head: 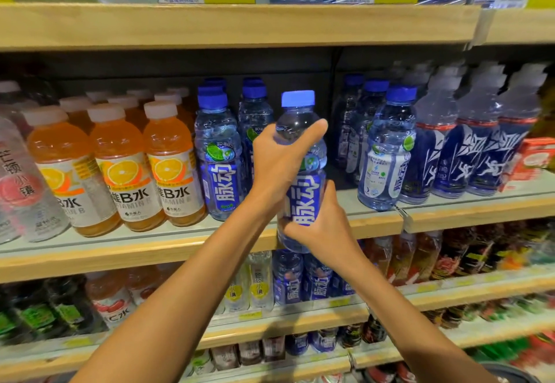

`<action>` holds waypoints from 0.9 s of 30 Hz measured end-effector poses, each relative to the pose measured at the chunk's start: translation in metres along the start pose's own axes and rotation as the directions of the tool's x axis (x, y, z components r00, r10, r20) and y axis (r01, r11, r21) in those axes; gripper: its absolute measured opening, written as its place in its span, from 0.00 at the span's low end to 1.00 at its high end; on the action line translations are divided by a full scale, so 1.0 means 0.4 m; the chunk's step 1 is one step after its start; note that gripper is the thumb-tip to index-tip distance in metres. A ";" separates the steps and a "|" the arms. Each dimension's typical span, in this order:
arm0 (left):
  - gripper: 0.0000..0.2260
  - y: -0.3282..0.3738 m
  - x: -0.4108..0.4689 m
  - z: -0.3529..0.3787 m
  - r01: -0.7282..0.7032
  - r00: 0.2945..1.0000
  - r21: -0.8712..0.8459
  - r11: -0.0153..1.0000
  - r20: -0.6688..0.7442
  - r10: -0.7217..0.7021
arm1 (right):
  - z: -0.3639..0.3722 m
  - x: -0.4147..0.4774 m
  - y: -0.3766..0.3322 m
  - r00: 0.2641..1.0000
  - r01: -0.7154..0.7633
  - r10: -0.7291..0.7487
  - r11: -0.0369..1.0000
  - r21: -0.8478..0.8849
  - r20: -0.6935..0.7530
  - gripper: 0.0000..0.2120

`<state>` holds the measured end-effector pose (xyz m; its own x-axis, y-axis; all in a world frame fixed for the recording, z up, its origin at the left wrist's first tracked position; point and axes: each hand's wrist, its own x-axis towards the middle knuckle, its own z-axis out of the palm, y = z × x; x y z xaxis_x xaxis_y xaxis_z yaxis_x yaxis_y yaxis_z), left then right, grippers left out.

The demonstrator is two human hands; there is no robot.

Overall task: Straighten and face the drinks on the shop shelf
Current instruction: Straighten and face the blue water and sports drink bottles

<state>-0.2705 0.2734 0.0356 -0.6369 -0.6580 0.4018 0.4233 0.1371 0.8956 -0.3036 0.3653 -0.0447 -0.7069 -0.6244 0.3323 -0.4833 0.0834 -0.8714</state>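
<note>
- Head view, middle shelf (pixel 150 250): wooden-fronted board running the full width of the frame; the working level, stocked nearly end to end.
- Orange drinks (pixel 120 166), left of centre: three at the front with labels outward, rows behind in line. Judged done.
- White-capped dark blue bottles (pixel 468 148), right of the frame: packed close, fronts blurred; facing cannot be told for certain.
- Blue-capped bottles (pixel 219 160), just left of centre: the front one shows its main label squarely. Judged faced.
- Turned bottle (pixel 384 157), right of centre at the shelf's front edge: pale side panel outward, main label swung off to the right. Judged still to be turned.
- Held bottle (pixel 295 124), centre of the frame: upright, blue label toward the camera, carried in front of the shelf lip and not standing on it; a dark gap lies behind it between the two blue groups. Probably bound for that gap.
- Left hand (pixel 279 163): wrapped round the shoulder of the held bottle, thumb across the front.
- Right hand (pixel 324 226): gripping the lower body, fingers curled round near the base.
- Progress: left part in order; centre slot unfilled, one bottle to rotate.
</note>
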 end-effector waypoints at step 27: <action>0.19 -0.002 0.051 -0.059 0.047 0.998 0.191 0.980 0.023 -0.053 | -0.051 0.032 0.016 0.967 -0.221 0.101 0.786 0.578 0.233 0.24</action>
<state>-0.2687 0.2425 0.0385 -0.6732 -0.6469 0.3583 0.2618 0.2447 0.9336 -0.3261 0.3737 -0.0386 -0.6124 -0.7763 0.1492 0.0751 -0.2450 -0.9666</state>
